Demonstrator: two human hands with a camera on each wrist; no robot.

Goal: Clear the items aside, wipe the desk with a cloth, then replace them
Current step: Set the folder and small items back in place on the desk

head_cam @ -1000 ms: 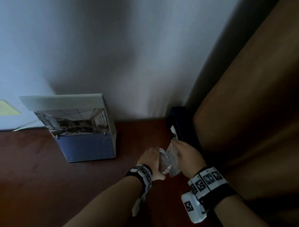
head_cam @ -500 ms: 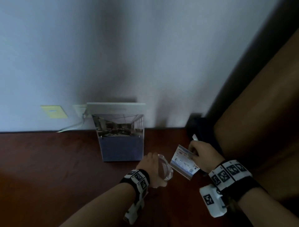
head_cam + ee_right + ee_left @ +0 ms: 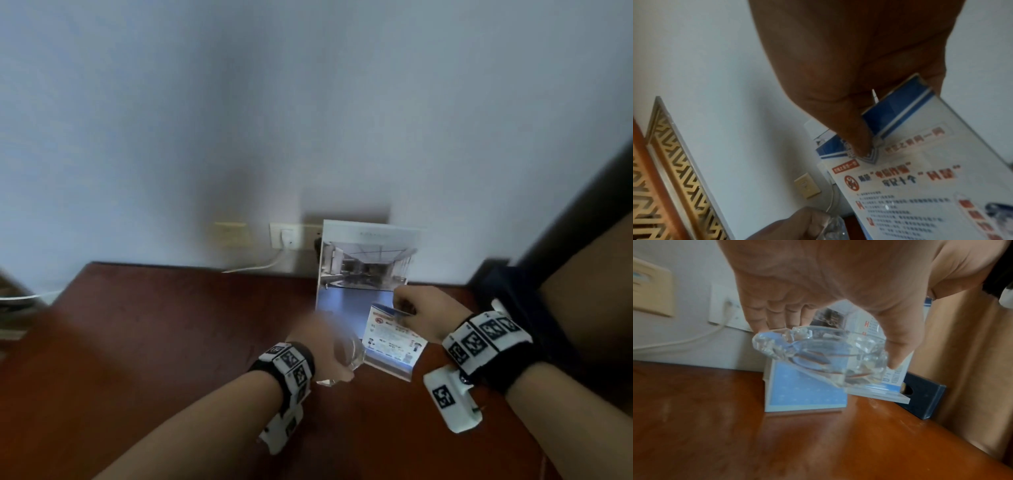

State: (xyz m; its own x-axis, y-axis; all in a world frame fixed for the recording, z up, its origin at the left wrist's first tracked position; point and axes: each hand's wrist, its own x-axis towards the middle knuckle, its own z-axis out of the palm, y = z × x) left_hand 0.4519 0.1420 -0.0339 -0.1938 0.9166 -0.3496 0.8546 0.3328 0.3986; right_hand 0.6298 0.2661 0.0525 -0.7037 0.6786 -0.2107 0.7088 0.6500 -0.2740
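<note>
My left hand [image 3: 325, 346] [image 3: 818, 308] grips a clear glass ashtray [image 3: 818, 355] [image 3: 346, 356] by its rim, held tilted above the dark wooden desk [image 3: 154, 342] [image 3: 735, 426]. My right hand [image 3: 421, 315] [image 3: 855, 81] pinches the top edge of a clear acrylic sign stand with a printed notice [image 3: 394, 339] [image 3: 920, 170] [image 3: 898, 386], lifted just off the desk. Behind both stands a larger sign holder with a photo and blue panel [image 3: 363, 267] [image 3: 807, 389], upright near the wall. No cloth shows in any view.
A dark blue box [image 3: 925, 399] [image 3: 507, 291] lies at the desk's far right, against a tan curtain [image 3: 962, 353]. On the wall are a white socket with a plugged-in cable [image 3: 287, 236] [image 3: 725, 311] and a yellowish plate [image 3: 229, 233]. A gold-patterned frame [image 3: 674, 178] hangs at left.
The view has swung left, bringing the socket and the desk's left side into view. Both hands have moved left with the ashtray and the sign stand, now in front of the larger holder.
</note>
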